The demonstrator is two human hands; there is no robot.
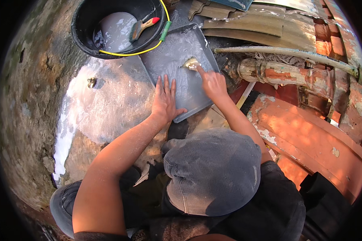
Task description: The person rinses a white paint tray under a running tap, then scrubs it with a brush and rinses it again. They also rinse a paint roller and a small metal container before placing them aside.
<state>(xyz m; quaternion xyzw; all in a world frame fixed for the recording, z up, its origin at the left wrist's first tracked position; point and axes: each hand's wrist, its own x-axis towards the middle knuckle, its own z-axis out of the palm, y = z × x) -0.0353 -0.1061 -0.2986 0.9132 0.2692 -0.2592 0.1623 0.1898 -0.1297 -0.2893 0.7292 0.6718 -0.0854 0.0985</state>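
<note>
A shallow grey rectangular tray [193,90], smeared with wet whitish liquid, lies in front of me. My left hand [163,98] rests on its near left edge, fingers stretched out and thumb reaching across the rim. Over the tray's right half, my right hand [214,85] grips a paintbrush [191,63] with pale bristles; its index finger is extended along the brush and most of the handle is hidden. The bristles touch the tray's wet surface.
A black bucket [79,36] with whitish liquid and a red-tipped brush [145,26] stands far left, its yellow handle [129,54] lowered. White liquid [70,120] streaks the ground. Right are roof tiles [261,24], a peeling post [285,74] and an orange-red board [309,136].
</note>
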